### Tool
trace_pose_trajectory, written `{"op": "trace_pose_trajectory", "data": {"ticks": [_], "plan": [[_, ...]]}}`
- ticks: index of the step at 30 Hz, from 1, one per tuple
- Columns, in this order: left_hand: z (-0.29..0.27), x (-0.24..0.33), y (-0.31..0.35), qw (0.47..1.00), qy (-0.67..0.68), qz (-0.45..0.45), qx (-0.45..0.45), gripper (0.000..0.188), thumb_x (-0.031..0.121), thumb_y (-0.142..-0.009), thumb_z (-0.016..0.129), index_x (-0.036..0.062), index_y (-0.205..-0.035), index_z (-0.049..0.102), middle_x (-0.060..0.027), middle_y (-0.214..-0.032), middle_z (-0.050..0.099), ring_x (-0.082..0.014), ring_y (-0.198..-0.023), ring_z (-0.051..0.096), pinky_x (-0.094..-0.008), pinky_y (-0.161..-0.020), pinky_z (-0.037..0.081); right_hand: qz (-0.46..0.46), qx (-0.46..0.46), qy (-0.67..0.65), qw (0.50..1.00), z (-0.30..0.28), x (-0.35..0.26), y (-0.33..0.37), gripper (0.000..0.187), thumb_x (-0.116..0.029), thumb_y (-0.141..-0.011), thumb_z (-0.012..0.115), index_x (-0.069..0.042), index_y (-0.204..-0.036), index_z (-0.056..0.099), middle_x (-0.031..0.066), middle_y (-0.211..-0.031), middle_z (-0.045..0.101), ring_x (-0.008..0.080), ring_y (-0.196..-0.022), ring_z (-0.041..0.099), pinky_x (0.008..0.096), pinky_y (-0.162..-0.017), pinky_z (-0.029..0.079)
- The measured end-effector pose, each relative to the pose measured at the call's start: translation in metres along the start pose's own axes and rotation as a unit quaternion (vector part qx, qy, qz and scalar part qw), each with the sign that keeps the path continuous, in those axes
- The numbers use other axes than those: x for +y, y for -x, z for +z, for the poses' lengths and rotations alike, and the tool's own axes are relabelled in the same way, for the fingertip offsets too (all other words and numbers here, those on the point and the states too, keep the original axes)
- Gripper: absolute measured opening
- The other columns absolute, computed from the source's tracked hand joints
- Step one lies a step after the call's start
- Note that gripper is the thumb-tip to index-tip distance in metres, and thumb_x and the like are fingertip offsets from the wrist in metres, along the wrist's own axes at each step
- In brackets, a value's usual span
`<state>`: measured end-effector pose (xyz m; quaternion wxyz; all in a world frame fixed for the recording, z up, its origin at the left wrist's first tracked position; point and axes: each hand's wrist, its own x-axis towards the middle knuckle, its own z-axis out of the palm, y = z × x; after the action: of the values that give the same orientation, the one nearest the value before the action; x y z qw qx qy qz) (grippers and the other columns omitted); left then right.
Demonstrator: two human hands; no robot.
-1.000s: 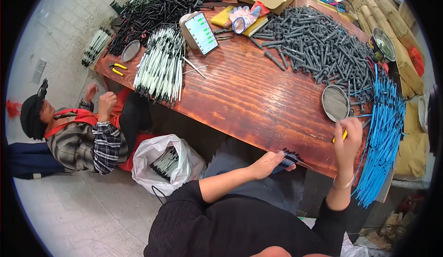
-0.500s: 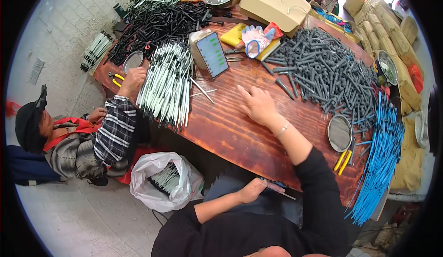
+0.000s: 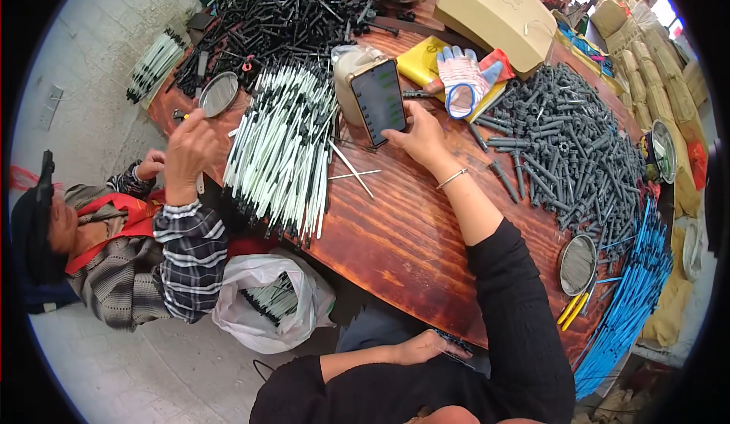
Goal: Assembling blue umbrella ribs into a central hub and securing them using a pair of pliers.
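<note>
My right hand [image 3: 420,136] reaches over the table and grips the lower right edge of a smartphone [image 3: 380,103], thumb across its front. The phone stands tilted against a whitish container [image 3: 347,82], its screen lit with green blocks. Down at the table's near edge, my left hand [image 3: 426,346] is close to my lap with its fingers curled. What it holds is mostly hidden; small dark bits show beside it. Left of the phone lies a big pile of white and black sticks [image 3: 281,150], with a few loose sticks [image 3: 353,171] beside it.
Dark grey plastic pieces [image 3: 563,150] heap on the right, near blue rods [image 3: 631,295], a round dish [image 3: 578,264] and yellow-handled pliers [image 3: 572,311]. Gloves [image 3: 465,82] and a cardboard box [image 3: 498,17] lie behind. At left, a co-worker's hand [image 3: 190,150] is raised above a white sack [image 3: 266,325].
My right hand has moved forward onto the phone and closed on its edge; the phone stands more upright. My left hand has turned, and the pinkish item with a thin rod no longer shows.
</note>
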<state>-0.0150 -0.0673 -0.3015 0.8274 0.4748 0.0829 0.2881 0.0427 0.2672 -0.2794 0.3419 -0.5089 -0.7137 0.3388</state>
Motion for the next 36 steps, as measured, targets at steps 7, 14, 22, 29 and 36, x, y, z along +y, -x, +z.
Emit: {"op": "trace_pose_trajectory", "data": {"ticks": [7, 14, 22, 29, 36], "plan": [[0.001, 0.001, -0.001, 1.000, -0.010, -0.007, -0.005, 0.055, 0.037, -0.099, 0.028, -0.0051, -0.112, 0.060, -0.0151, -0.114, 0.062, -0.0258, -0.112, 0.055, -0.0328, -0.098, 0.037, -0.085, 0.140, 0.040, 0.986, -0.008, 0.005, 0.015, 0.054, -0.016, -0.065, 0.079, -0.002, -0.110, 0.054, 0.0075, -0.084, 0.060, 0.0142, -0.067, 0.056, 0.0282, -0.060, 0.046], [0.014, -0.007, -0.004, 0.998, -0.058, -0.017, -0.007, 0.074, 0.054, -0.094, 0.021, -0.0057, -0.111, 0.061, -0.0188, -0.117, 0.059, -0.0305, -0.115, 0.052, -0.0361, -0.101, 0.034, -0.039, 0.018, 0.033, 0.999, -0.108, -0.008, 0.143, 0.020, -0.011, -0.073, 0.070, 0.000, -0.088, 0.064, 0.0089, -0.075, 0.059, 0.0149, -0.062, 0.056, 0.0266, -0.058, 0.045], [0.040, -0.024, -0.028, 0.996, -0.082, -0.022, -0.035, 0.061, 0.041, -0.097, 0.026, -0.0083, -0.110, 0.060, -0.0202, -0.117, 0.059, -0.0290, -0.115, 0.053, -0.0357, -0.102, 0.035, 0.120, 0.104, 0.360, 0.919, -0.267, 0.042, 0.327, 0.007, -0.010, -0.072, 0.064, -0.003, -0.072, 0.064, 0.0126, -0.071, 0.059, 0.0278, -0.068, 0.060, 0.0365, -0.061, 0.048], [0.056, -0.014, -0.035, 0.990, -0.021, -0.132, 0.039, 0.046, 0.024, -0.096, 0.031, -0.0099, -0.109, 0.059, -0.0174, -0.114, 0.061, -0.0251, -0.110, 0.054, -0.0347, -0.101, 0.034, 0.177, 0.049, 0.426, 0.886, -0.268, 0.069, 0.366, 0.011, -0.016, -0.072, 0.057, -0.007, -0.070, 0.064, 0.0119, -0.077, 0.060, 0.0315, -0.074, 0.061, 0.0432, -0.065, 0.049], [0.070, -0.006, -0.041, 0.984, -0.078, -0.150, 0.049, 0.045, 0.022, -0.095, 0.031, -0.0101, -0.112, 0.058, -0.0173, -0.113, 0.061, -0.0241, -0.109, 0.055, -0.0328, -0.099, 0.034, 0.135, 0.073, 0.471, 0.869, -0.265, 0.076, 0.366, 0.010, -0.012, -0.071, 0.056, -0.005, -0.068, 0.061, 0.0119, -0.078, 0.059, 0.0313, -0.071, 0.062, 0.0438, -0.063, 0.050]]}}
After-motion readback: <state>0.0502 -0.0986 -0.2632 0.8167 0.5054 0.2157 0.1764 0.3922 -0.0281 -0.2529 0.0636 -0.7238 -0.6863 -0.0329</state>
